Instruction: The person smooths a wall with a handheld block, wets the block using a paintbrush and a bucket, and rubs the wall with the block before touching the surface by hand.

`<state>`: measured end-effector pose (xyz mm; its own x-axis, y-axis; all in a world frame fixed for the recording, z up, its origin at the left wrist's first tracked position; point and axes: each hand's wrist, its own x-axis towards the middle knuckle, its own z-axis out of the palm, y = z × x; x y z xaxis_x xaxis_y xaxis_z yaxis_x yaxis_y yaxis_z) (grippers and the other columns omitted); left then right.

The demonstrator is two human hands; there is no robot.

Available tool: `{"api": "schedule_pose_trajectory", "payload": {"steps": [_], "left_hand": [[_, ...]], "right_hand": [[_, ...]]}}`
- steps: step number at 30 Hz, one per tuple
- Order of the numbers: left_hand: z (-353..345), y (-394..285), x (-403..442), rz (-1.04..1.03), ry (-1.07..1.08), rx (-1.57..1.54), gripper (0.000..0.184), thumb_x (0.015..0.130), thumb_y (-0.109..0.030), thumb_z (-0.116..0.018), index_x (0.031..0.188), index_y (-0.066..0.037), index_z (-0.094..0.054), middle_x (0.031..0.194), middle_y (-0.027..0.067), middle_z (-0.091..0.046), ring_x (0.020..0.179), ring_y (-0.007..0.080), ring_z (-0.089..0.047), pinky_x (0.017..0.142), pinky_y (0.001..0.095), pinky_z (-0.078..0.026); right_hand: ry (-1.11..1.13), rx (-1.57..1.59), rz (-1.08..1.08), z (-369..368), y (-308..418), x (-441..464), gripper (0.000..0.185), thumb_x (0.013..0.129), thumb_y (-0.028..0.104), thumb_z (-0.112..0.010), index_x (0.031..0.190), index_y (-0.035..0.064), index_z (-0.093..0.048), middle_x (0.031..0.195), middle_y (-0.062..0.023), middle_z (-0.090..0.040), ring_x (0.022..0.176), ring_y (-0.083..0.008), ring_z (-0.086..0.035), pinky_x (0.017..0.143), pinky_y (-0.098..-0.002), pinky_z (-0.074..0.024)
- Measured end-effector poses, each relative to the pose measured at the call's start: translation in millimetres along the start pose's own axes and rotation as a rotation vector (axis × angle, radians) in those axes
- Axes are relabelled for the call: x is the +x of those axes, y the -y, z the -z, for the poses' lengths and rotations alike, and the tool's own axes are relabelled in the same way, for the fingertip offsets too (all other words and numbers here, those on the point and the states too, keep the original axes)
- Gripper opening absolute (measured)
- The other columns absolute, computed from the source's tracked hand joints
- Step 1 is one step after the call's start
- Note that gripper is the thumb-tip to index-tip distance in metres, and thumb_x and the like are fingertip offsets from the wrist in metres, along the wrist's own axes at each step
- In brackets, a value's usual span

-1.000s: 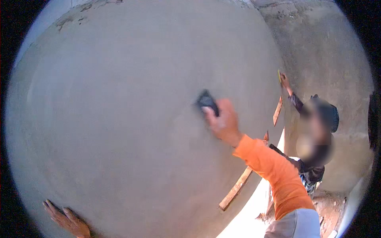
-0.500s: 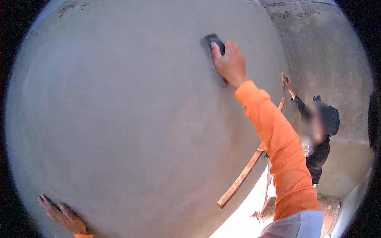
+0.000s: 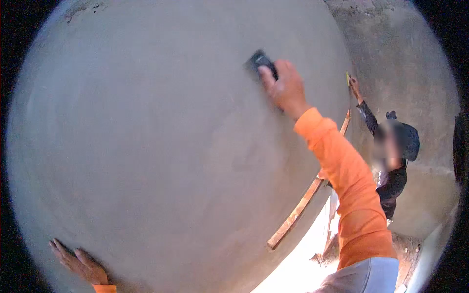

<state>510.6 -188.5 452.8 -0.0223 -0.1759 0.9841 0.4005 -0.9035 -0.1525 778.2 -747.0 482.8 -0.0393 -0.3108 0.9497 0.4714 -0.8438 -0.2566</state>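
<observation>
A broad grey plastered wall [image 3: 171, 136] fills most of the view. My right hand [image 3: 287, 88], in an orange sleeve, is closed around a dark plastering float [image 3: 262, 62] against the upper part of the wall. The float is slightly blurred, and my palm and fingers hide its lower part. At the lower left, my left hand [image 3: 80, 264] lies flat on the wall with its fingers stretched out, holding nothing.
A wooden strip [image 3: 298, 212] runs along the wall's lower right edge, partly behind my right arm. Another person [image 3: 393, 180] in dark clothes stands at the right, one raised hand [image 3: 354, 87] holding a yellowish tool [image 3: 348, 79]. Bright light shows below the wall edge.
My right hand and the float have shifted slightly down and to the right on the wall. The other person's hand with the yellowish tool has risen. My left hand stays nearly in place.
</observation>
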Motion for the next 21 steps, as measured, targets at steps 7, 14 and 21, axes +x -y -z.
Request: {"api": "schedule_pose_trajectory", "payload": {"steps": [7,14,21], "left_hand": [[-5.3,4.4,-0.3,-0.081,-0.044,-0.017,0.053,0.095,-0.037,-0.031,0.138,-0.005,-0.032,0.143,0.0175,-0.028,0.133,0.0332,-0.023,0.109,0.0448,-0.016],[-4.7,-6.3,-1.8,-0.014,-0.031,0.005,0.057,0.094,-0.041,-0.026,0.139,-0.005,-0.029,0.144,0.0155,-0.027,0.134,0.0328,-0.021,0.108,0.0470,-0.011],[-11.3,-3.8,-5.4,0.004,-0.006,-0.021,0.058,0.095,-0.042,-0.026,0.139,-0.005,-0.028,0.144,0.0155,-0.027,0.134,0.0332,-0.021,0.108,0.0480,-0.011]], "right_hand": [[0.061,0.040,0.131,1.4,38.6,-5.4,0.035,0.085,0.039,-0.055,0.084,0.0037,-0.053,0.083,-0.0179,-0.054,0.078,-0.0366,-0.053,0.066,-0.0447,-0.0447],[-0.001,-0.020,0.114,1.2,53.4,-2.7,0.034,0.083,0.037,-0.059,0.082,0.0033,-0.052,0.081,-0.0159,-0.052,0.075,-0.0349,-0.053,0.063,-0.0432,-0.0442],[-0.030,-0.028,0.085,-2.8,37.8,-11.8,0.034,0.078,0.035,-0.066,0.082,0.0036,-0.053,0.078,-0.0140,-0.051,0.073,-0.0332,-0.052,0.061,-0.0418,-0.0432]]}}
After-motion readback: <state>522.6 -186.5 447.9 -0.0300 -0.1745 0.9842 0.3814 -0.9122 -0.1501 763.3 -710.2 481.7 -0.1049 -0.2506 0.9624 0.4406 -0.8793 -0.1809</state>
